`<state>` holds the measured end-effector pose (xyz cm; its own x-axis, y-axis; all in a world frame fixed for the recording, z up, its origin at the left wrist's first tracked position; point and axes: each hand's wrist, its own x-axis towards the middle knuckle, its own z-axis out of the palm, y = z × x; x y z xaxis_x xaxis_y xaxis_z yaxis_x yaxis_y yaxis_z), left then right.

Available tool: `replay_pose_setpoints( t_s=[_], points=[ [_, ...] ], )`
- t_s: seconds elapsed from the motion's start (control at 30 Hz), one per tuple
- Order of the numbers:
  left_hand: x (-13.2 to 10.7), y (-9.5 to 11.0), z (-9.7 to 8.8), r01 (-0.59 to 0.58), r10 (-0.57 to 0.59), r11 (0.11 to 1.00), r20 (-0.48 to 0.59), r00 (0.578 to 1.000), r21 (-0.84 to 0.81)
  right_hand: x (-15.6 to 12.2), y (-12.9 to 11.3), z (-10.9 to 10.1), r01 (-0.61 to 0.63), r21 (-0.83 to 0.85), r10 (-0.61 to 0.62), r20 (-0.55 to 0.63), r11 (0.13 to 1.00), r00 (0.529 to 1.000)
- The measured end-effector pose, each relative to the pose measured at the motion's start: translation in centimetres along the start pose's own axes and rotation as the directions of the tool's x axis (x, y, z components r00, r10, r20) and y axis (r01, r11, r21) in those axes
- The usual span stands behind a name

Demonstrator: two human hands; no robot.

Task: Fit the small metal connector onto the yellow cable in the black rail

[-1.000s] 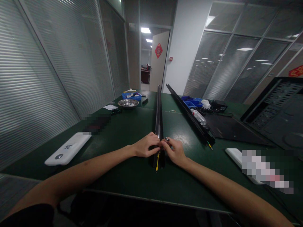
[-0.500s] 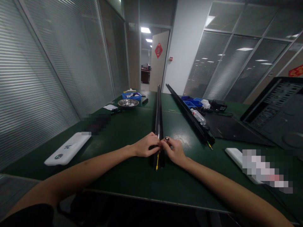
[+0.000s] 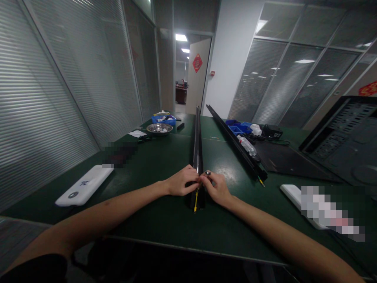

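Observation:
A long black rail point(image 3: 197, 145) lies lengthwise down the middle of the green table point(image 3: 165, 220), its near end in front of me. My left hand point(image 3: 180, 182) is curled against the rail's left side near that end, fingers pinched. My right hand point(image 3: 217, 188) presses in from the right, fingers closed, with a small dark metal piece point(image 3: 207, 173) at its fingertips. A yellow wire point(image 3: 195, 200) runs out of the rail's near end between both hands.
A second black rail point(image 3: 235, 143) lies slanted to the right, with a plastic bottle point(image 3: 246, 144) and blue bins point(image 3: 239, 126) beside it. A white device point(image 3: 85, 184) lies left, a steel bowl point(image 3: 159, 128) and blue tray point(image 3: 163, 118) far left, black panels point(image 3: 338, 137) right.

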<state>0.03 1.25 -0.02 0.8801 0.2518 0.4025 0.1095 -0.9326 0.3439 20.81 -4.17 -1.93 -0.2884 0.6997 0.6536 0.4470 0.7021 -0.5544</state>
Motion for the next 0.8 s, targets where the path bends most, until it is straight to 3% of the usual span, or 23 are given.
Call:
replay_pose_setpoints(
  t_s=[0.37,0.8],
  points=[
    [0.06,0.10,-0.13,0.014,-0.014,1.000,-0.001,1.000,-0.005,0.00,-0.30,-0.17,0.026,-0.042,-0.027,-0.030,0.999,0.999],
    [-0.19,-0.39,0.13,0.024,-0.024,1.000,-0.014,1.000,-0.017,0.26,-0.51,-0.27,0.041,0.070,-0.039,-0.031,0.997,0.999]
  ],
)
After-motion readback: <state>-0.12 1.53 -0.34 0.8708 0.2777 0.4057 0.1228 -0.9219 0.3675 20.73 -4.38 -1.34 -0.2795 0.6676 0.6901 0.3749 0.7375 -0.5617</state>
